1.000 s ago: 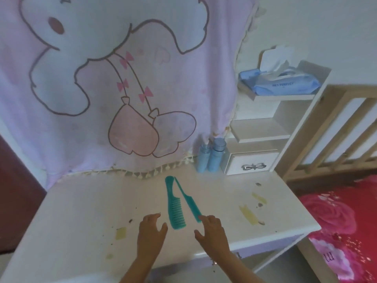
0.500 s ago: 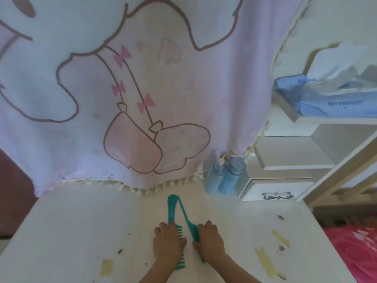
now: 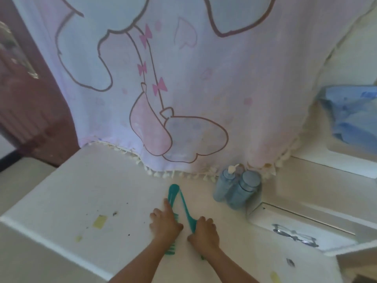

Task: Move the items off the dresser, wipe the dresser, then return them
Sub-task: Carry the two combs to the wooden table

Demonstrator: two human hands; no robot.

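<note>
Two teal combs lie on the white dresser top (image 3: 106, 193), their handles meeting at the far end. My left hand (image 3: 164, 224) lies over the wide-toothed comb (image 3: 173, 193), fingers curled on it. My right hand (image 3: 204, 231) covers the toothed end of the thin tail comb (image 3: 186, 209) and closes on it. Both combs still touch the surface. Two blue bottles (image 3: 236, 188) stand at the back right, one with a pump.
A pink cartoon cloth (image 3: 183, 78) hangs behind the dresser. A small white drawer unit (image 3: 295, 231) and shelf with a blue wipes pack (image 3: 350, 117) stand at the right. Yellow tape bits (image 3: 99, 221) and dark specks dot the top.
Both hands moved forward from the front edge onto the combs and closed on them. The camera came closer and swung left.
</note>
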